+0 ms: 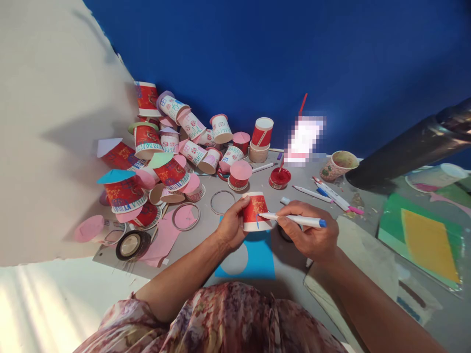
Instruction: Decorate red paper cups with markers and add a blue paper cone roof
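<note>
A red paper cup with gold patterns is upside down near the middle of the view, its white rim at the bottom. My left hand holds it from the left side, fingers wrapped round it. My right hand grips a white marker with a blue end cap. The marker's tip touches the cup's side, where short blue strokes show near the rim. Below the cup lies a blue paper sheet with a round hole cut in it.
Decorated paper cups with paper tops, one of them blue, crowd the left. A red paint pot, several markers and a patterned cup are behind my right hand. Tape lies left. A dark pipe slants in from the right.
</note>
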{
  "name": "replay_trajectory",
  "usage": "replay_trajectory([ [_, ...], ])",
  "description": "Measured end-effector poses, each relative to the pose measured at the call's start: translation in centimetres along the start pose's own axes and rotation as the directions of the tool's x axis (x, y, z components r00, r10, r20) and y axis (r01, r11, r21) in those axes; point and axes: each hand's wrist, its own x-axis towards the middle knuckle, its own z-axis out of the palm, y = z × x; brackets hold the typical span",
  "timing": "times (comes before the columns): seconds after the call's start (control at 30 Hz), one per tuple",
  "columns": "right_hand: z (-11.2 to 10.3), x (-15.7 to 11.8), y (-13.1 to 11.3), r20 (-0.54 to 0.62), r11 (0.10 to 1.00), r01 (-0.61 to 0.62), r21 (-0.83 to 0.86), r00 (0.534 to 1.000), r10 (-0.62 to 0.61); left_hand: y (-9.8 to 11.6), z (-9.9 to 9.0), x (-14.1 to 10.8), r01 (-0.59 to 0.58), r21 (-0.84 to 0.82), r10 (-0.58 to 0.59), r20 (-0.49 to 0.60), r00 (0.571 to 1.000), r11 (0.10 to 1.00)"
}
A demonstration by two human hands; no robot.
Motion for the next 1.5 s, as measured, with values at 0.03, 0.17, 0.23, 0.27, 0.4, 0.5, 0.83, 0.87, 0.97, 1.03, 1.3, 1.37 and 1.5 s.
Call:
replay_trajectory([
  [0.03,-0.06,-0.01,0.04,-0.011,1.0,-0.003,-0.006,1.0,0.003,0.01,-0.02,-0.01,-0.008,-0.005,0.008,0.003,1.0,1.0],
  [0.17,-0.2,-0.12,0.01,-0.034,0.999,-0.03,-0.011,0.999,0.03,0.05,-0.09,0.07,-0.02,-0.017,0.02,0.011,1.0,1.0],
  [0.23,-0.12,-0.16,-0.09,-0.027,0.999,-0.033,-0.011,0.999,0.033,0.07,-0.12,0.11,-0.018,-0.019,0.018,0.009,1.0,1.0],
  [0.27,-0.06,-0.16,-0.13,-0.022,1.0,-0.026,-0.009,0.999,0.026,0.07,-0.12,0.13,-0.017,-0.021,0.017,0.008,1.0,1.0],
  [0.4,0.14,-0.12,-0.13,-0.016,1.0,0.011,-0.012,1.0,-0.011,0.03,-0.09,0.13,-0.016,-0.031,0.017,0.011,1.0,0.999],
  [0.5,0.04,-0.11,0.01,-0.035,0.999,0.012,-0.032,0.999,-0.013,-0.03,-0.14,0.14,-0.021,-0.033,0.021,0.011,1.0,0.999],
  [0.83,0.0,0.01,-0.39,-0.032,0.999,-0.016,-0.029,0.999,0.015,-0.11,-0.3,0.23,-0.019,-0.042,0.021,0.039,0.999,0.999],
  [0.87,0.06,0.06,-0.44,-0.026,0.999,-0.009,-0.033,1.0,0.008,-0.15,-0.31,0.24,-0.017,-0.042,0.018,0.041,0.999,0.999],
  [0.97,0.1,0.15,-0.46,-0.026,0.999,-0.003,-0.043,1.0,0.002,-0.22,-0.32,0.24,-0.018,-0.044,0.02,0.038,0.999,0.999],
  [1.03,-0.01,0.14,-0.4,-0.04,0.998,-0.015,-0.057,0.999,0.013,-0.2,-0.27,0.21,-0.02,-0.045,0.022,0.035,0.999,0.999],
  [1.3,-0.37,-0.05,-0.33,-0.057,0.994,-0.096,-0.052,0.994,0.093,0.04,-0.06,0.06,-0.012,-0.055,0.014,0.044,0.999,0.998],
  [1.37,-0.32,-0.09,-0.37,-0.056,0.996,-0.085,-0.038,0.995,0.083,0.01,-0.11,0.09,-0.005,-0.055,0.007,0.047,0.999,0.998],
  [1.5,-0.24,-0.14,-0.44,-0.046,0.998,-0.067,-0.01,0.997,0.067,-0.1,-0.2,0.1,0.006,-0.055,-0.003,0.048,0.999,0.998],
])
